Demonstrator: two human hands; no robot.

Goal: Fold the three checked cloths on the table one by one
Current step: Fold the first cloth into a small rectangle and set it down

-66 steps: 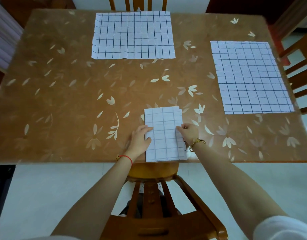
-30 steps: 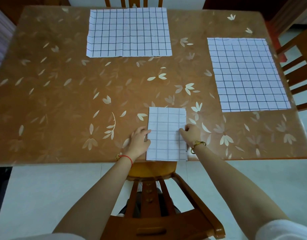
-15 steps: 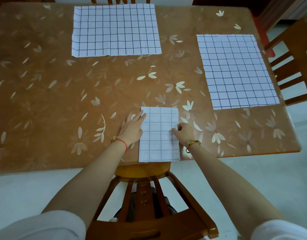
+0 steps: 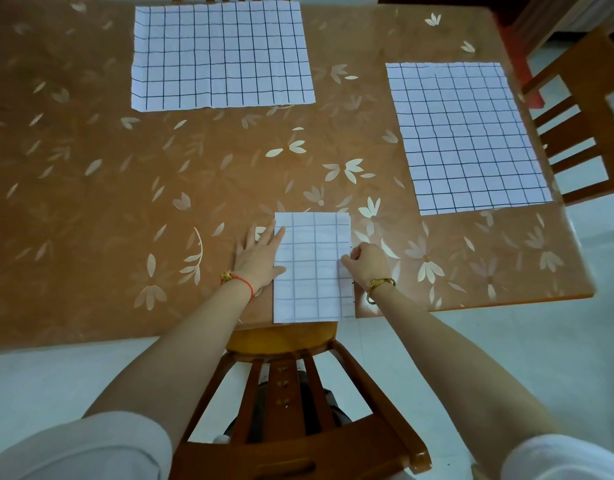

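Observation:
A folded checked cloth lies as a narrow rectangle at the table's near edge. My left hand lies flat with straight fingers on the table, its fingertips touching the cloth's left edge. My right hand has curled fingers pinching the cloth's right edge. Two more checked cloths lie spread flat: one cloth at the far middle and another cloth at the right.
The brown table has a leaf pattern under a glossy cover. A wooden chair stands right below the near edge between my arms. Another chair stands at the right side.
My left hand has gone from curled at the cloth's left edge to flat with fingers stretched forward. The right hand stays at the right edge. The camera has shifted, moving the scene left.

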